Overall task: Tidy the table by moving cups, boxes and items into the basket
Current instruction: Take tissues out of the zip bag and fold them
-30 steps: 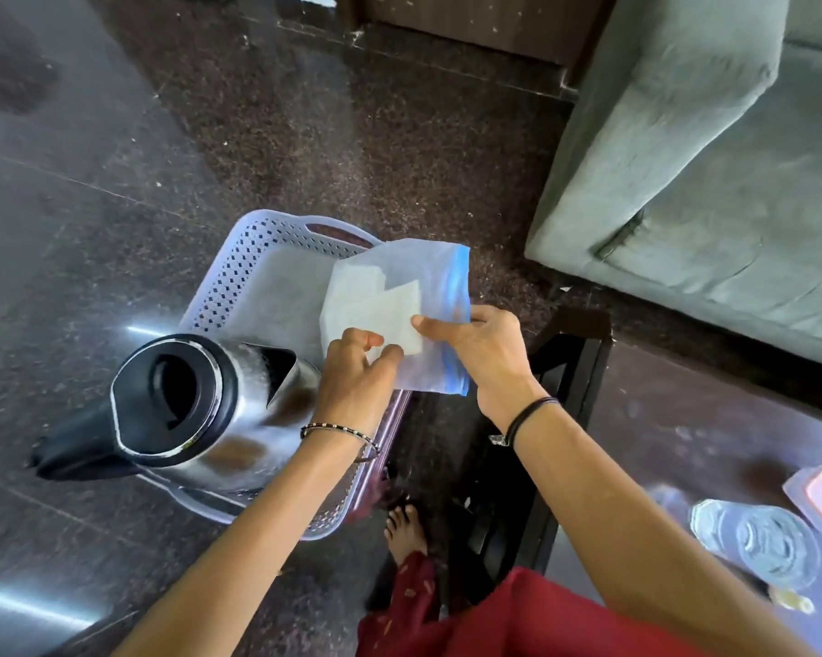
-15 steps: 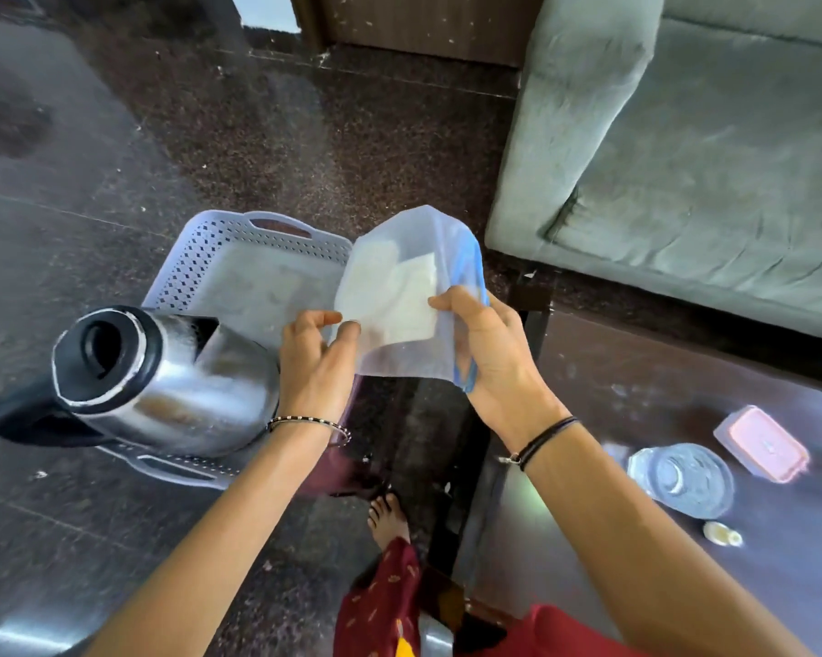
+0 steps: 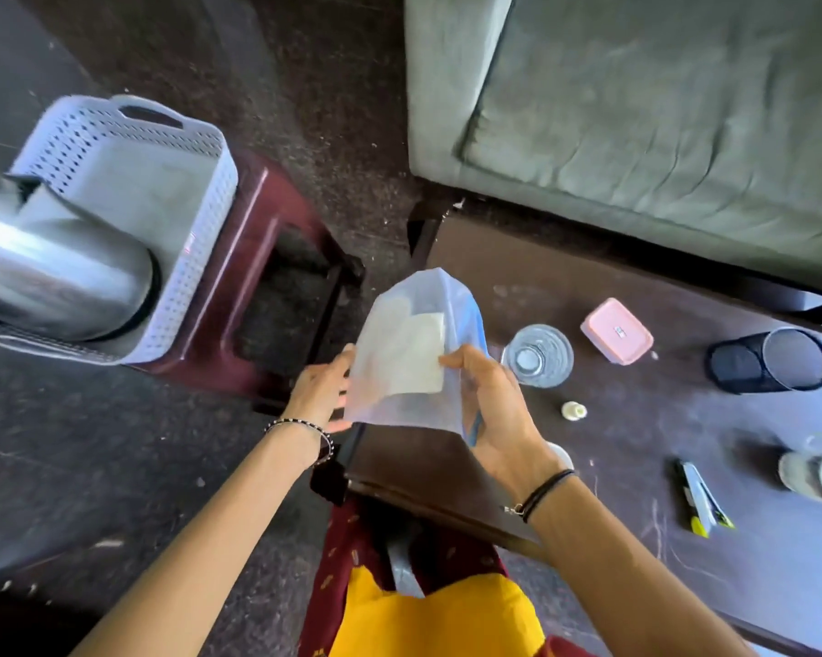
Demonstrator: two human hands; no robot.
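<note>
I hold a translucent plastic bag (image 3: 411,353) with a blue edge and white sheets inside, above the table's left corner. My left hand (image 3: 321,393) grips its left side. My right hand (image 3: 487,400) pinches its right side. The lilac perforated basket (image 3: 177,239) sits on a maroon stool (image 3: 276,277) to the left, with a steel kettle (image 3: 58,272) lying in it. On the dark table (image 3: 636,419) lie a glass (image 3: 537,355), a pink lidded box (image 3: 616,330), a black mesh cup (image 3: 769,360) on its side, a small white cap (image 3: 574,411) and a yellow-black cutter (image 3: 700,497).
A grey-green sofa (image 3: 660,111) runs along the table's far side. Another glass jar (image 3: 814,474) stands at the right edge. Dark speckled floor lies between the stool and the sofa. My red and yellow clothing fills the bottom of the view.
My view has swung right, from the basket to the table. Both hands carried the bag away from above the basket to above the table's corner.
</note>
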